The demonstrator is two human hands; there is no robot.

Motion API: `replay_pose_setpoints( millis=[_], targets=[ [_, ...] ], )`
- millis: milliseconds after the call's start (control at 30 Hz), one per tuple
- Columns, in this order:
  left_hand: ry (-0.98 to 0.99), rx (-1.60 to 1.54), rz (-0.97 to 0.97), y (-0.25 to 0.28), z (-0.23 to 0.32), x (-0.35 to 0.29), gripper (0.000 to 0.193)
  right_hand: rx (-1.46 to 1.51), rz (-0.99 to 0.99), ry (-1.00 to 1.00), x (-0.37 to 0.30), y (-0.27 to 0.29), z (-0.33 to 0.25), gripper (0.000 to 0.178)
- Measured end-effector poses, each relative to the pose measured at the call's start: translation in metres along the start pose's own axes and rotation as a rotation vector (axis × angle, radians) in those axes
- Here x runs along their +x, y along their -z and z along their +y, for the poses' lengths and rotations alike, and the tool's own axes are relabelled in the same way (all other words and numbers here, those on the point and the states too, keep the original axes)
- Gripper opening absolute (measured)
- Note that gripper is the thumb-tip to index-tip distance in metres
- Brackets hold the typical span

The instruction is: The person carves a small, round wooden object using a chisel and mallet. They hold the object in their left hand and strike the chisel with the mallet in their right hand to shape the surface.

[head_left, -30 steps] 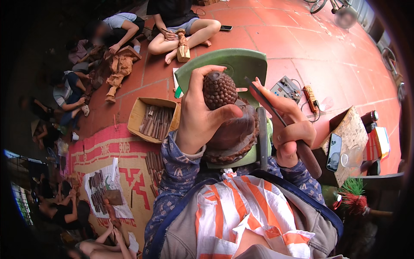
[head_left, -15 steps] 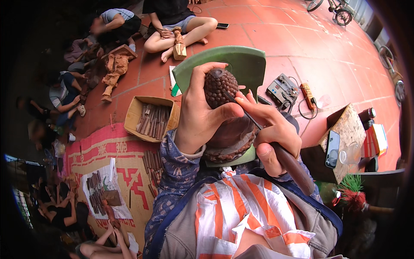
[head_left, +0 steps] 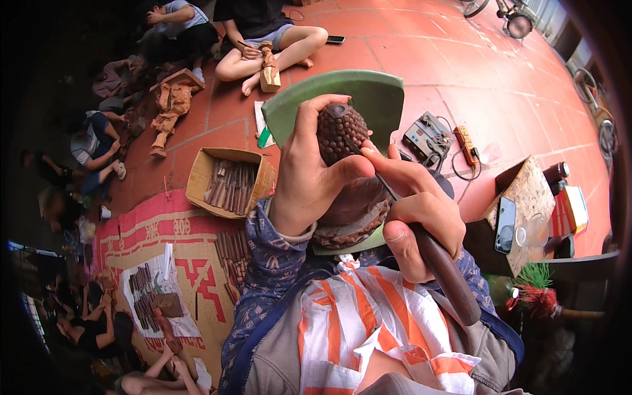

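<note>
Left hand: the left hand curls around the upper part of a dark wood carving, thumb on the near side and fingers behind; the grip is rounded, closed only as far as the wood allows.
Right hand: the right hand is folded firmly about a gouge-like carving tool; its dark handle slants down toward the lap.
Carving: it stands in front of the person's torso, before a green curved panel; rounded knobs cover its top, and the tool's tip meets them.
Left side: a cardboard box holds wooden-handled tools; a patterned mat lies beside it.
Right side: a grey control box sits near an orange power strip; a phone rests on a speckled board.
Beyond: a cross-legged co-worker holds a small wooden figure.
</note>
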State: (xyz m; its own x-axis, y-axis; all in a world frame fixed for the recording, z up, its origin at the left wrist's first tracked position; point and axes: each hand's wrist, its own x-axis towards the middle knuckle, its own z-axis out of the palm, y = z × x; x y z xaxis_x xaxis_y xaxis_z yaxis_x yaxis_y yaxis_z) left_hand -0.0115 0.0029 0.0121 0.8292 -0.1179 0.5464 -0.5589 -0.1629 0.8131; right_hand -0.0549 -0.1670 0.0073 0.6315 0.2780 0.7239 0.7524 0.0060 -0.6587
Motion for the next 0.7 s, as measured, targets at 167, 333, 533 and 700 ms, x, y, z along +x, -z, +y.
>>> replay_pose_setpoints(
  millis=[167,333,533,700],
  targets=[
    [-0.016,0.001,-0.003,-0.001,-0.004,0.0,0.081,-0.048,0.047,0.041,0.0,-0.009,0.0,0.02],
    [-0.047,0.054,-0.029,0.002,-0.01,0.0,0.086,-0.061,0.143,0.132,-0.006,-0.028,0.011,0.025],
    [-0.017,-0.06,-0.037,0.003,-0.014,-0.001,0.093,0.251,0.126,0.259,-0.018,-0.011,0.032,0.035],
    [0.053,-0.094,-0.064,0.003,-0.005,0.0,0.09,0.425,0.168,0.236,-0.006,0.002,0.049,0.045]
  ],
)
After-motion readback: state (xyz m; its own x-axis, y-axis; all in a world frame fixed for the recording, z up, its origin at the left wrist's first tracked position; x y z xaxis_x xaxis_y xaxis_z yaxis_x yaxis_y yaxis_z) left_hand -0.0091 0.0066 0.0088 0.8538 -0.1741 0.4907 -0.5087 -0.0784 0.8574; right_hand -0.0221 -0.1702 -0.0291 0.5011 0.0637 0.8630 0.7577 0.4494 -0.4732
